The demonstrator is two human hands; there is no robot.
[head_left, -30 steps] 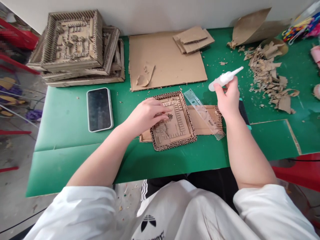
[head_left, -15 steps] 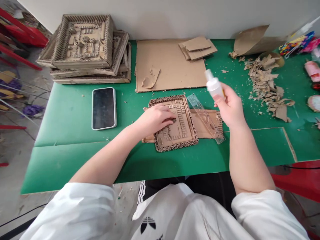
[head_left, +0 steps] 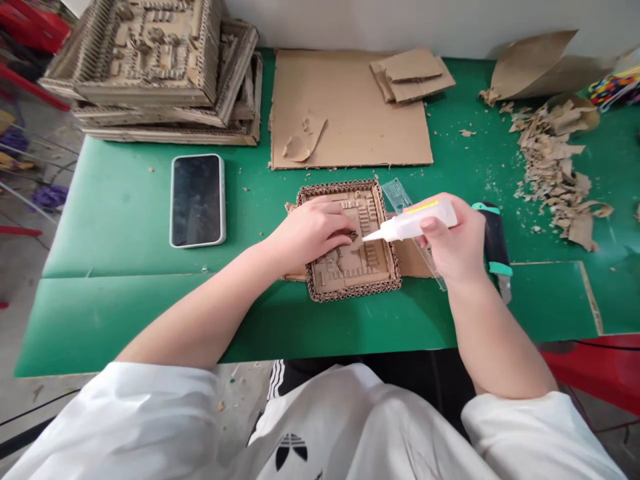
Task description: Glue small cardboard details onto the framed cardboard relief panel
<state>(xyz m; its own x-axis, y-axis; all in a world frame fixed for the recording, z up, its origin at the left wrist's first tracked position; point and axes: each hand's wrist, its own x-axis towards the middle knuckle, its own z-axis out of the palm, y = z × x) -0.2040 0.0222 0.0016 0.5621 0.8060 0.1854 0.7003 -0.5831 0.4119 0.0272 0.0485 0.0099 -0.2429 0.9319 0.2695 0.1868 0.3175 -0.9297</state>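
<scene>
My right hand (head_left: 457,240) is wrapped round a white glue bottle (head_left: 415,220) with a yellow mark, tilted so its narrow nozzle points left and down. The nozzle tip is close to my left fingertips. My left hand (head_left: 317,230) reaches over a cardboard relief tray (head_left: 390,283) with a corrugated rim and small ridged strips inside. Its thumb and fingers pinch a small corrugated cardboard piece (head_left: 353,236), mostly hidden. Under the tray lies a cardboard strip (head_left: 415,259), and a clear plastic ruler (head_left: 397,193) rests across it.
A phone (head_left: 197,200) lies at left, below stacked cardboard trays (head_left: 150,93). Behind are a flat cardboard sheet (head_left: 350,140) and smaller pieces (head_left: 415,70). A utility knife (head_left: 495,240) is beside my right hand. Torn cardboard scraps (head_left: 555,160) are heaped at right on the green table (head_left: 150,320).
My right hand has brought the glue bottle down and left, turning its nozzle from upward to toward my left fingertips. The utility knife now shows. My left hand has barely moved.
</scene>
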